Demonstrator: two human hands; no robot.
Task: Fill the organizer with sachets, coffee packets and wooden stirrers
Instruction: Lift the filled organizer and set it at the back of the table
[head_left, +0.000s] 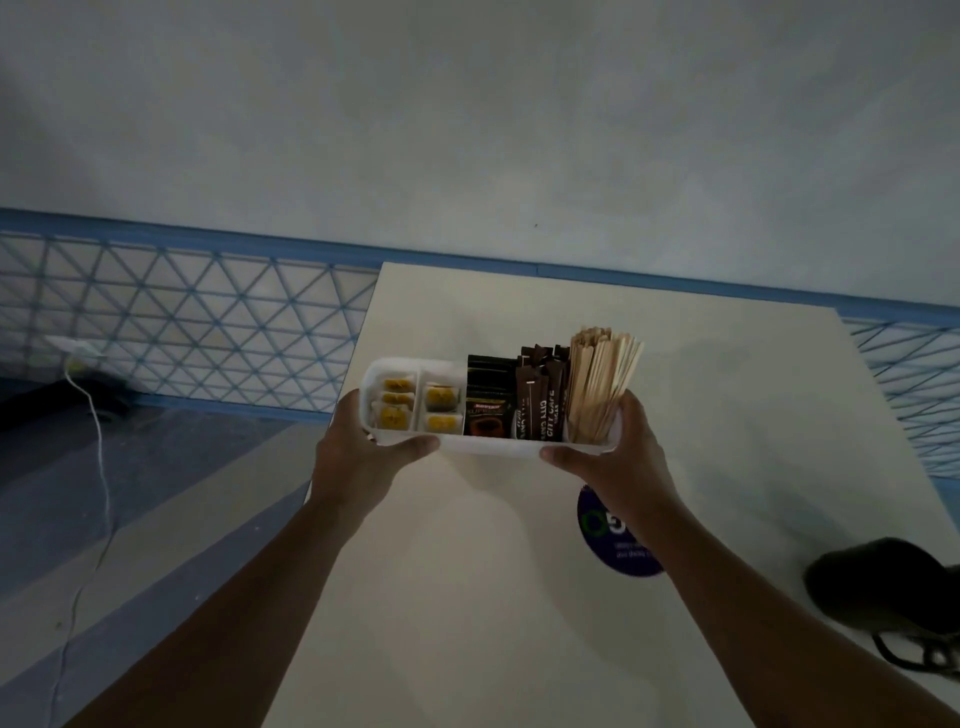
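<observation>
A white plastic organizer (488, 448) is held above the pale table (701, 374). My left hand (358, 457) grips its left end and my right hand (618, 467) grips its right end. White sachets with yellow prints (397, 410) fill the two left compartments. Dark coffee packets (488, 405) and brown stick packets (540, 405) stand in the middle. A bundle of wooden stirrers (600, 379) stands upright in the right compartment, next to my right fingers.
A round blue sticker (618, 551) lies on the table under my right wrist. A black object with a strap (883, 592) rests at the table's right edge. A white cable (101, 467) runs across the floor on the left, below a blue patterned wall base.
</observation>
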